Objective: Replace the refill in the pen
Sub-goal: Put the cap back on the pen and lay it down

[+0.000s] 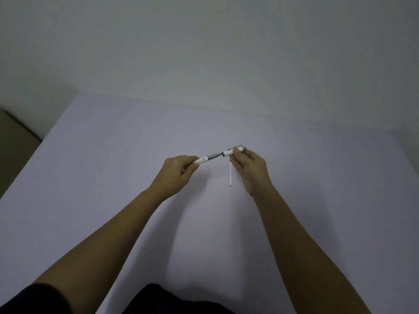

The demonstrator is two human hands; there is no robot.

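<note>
Above the middle of the table I hold a white pen in two parts. My left hand [179, 172] grips the front part of the pen barrel [204, 160], from which a grey refill [215, 155] sticks out to the right. My right hand [250, 168] pinches the rear part of the barrel with its clip [233, 151]; its open end nearly meets the refill's tip. A second, thin white refill [230, 174] hangs straight down from my right hand's fingers, just left of the palm.
The pale lilac table [113, 177] spreads in every direction, with its far edge against a plain wall. A brownish floor or box [13, 141] shows past the table's left edge. Dark clothing sits at the bottom of the view.
</note>
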